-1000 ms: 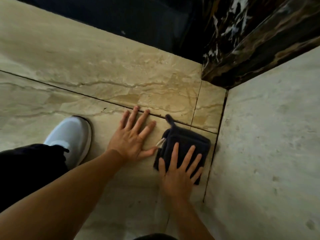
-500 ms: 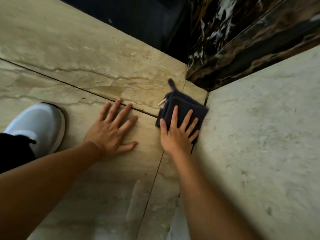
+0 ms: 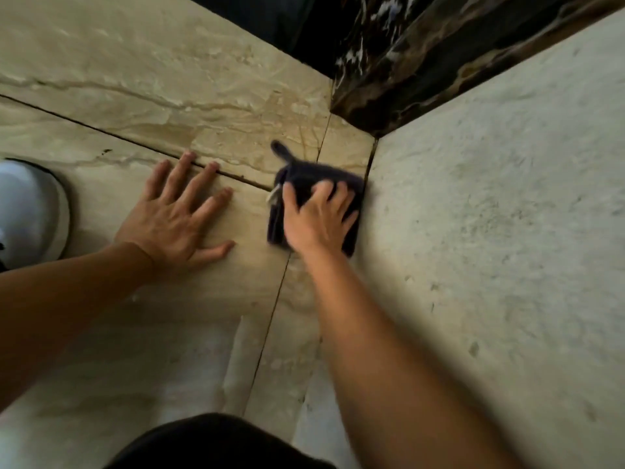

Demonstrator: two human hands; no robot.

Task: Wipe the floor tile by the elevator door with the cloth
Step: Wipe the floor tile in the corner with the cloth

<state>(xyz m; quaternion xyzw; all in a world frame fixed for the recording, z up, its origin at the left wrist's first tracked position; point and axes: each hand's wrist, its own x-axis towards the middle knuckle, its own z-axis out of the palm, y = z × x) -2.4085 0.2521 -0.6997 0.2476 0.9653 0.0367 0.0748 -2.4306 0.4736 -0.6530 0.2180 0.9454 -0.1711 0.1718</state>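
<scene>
A folded dark cloth [image 3: 306,176] with a small loop and a white tag lies on the beige marble floor tile [image 3: 216,106], pushed against the foot of the pale wall. My right hand [image 3: 316,220] presses down on the cloth with fingers curled over it, blurred by motion. Beside it, my left hand [image 3: 179,214] rests flat on the tile with fingers spread, holding nothing. It sits a little left of the cloth and does not touch it.
A pale rough wall [image 3: 490,231] rises on the right. Dark veined marble trim [image 3: 399,72] and a dark opening [image 3: 270,18] lie beyond the corner. My grey shoe [image 3: 30,208] stands at the left edge. Grout lines cross the floor.
The right hand slid the cloth forward toward the corner, then back a little along the wall; its fingers now curl on it. The left hand stayed planted.
</scene>
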